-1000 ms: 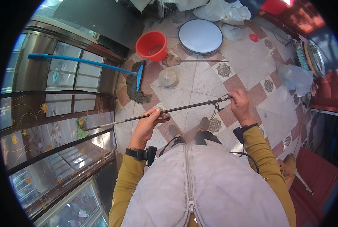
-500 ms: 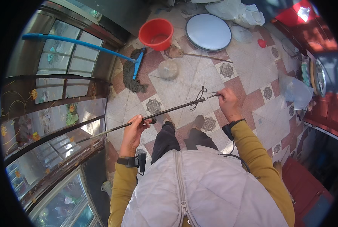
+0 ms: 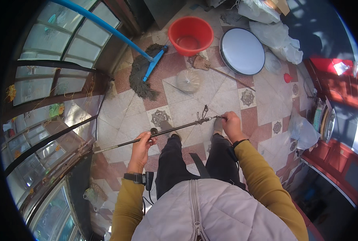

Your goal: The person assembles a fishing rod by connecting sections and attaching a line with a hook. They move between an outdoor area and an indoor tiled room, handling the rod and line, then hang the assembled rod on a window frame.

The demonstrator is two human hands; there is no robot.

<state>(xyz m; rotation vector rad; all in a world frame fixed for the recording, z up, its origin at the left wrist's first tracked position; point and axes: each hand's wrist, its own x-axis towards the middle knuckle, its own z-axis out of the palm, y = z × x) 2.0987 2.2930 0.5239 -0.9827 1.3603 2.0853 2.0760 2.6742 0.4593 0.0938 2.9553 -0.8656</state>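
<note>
Sunlit patterned tile floor (glazed windows at left).

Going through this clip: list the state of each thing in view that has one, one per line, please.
Left hand: closed around the thin dark rod.
Right hand: gripping the rod's other end.
Thin dark rod: held level across the knees, cord knotted near its right end.
Red bucket: upright, looks empty.
Blue-handled mop: head down on the tiles.
Round white panel: lying flat on the floor.

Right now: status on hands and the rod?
Left hand and right hand both gripping thin dark rod, held across legs. Cord knotted near right end. Nothing blocking.
</note>
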